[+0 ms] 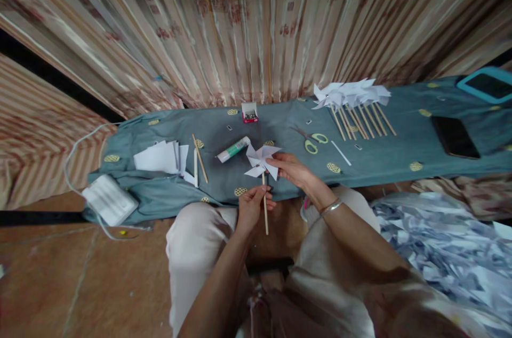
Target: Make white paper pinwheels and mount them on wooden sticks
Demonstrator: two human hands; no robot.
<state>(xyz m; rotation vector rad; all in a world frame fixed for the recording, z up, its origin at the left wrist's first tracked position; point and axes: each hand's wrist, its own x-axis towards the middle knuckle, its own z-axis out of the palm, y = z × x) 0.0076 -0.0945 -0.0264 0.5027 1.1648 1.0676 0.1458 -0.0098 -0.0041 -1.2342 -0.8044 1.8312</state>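
Head view: right hand (294,168) covers part of the white pinwheel (259,157), centre fastening hard to make out; blue-framed device (490,85) cut off at right edge. Right hand narrow, pinching a paper blade; left hand (251,203) closed around the slim wooden stick (266,218). Folded, pointed blades above teal patterned cloth (286,125), near its front edge.

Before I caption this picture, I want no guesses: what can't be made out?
Head view:
Stick: part hidden by left hand.
Pinwheel: part covered by right hand.
Tube: print too small.
Red box: contents too small to identify.
Paper heap: cut off by right edge.
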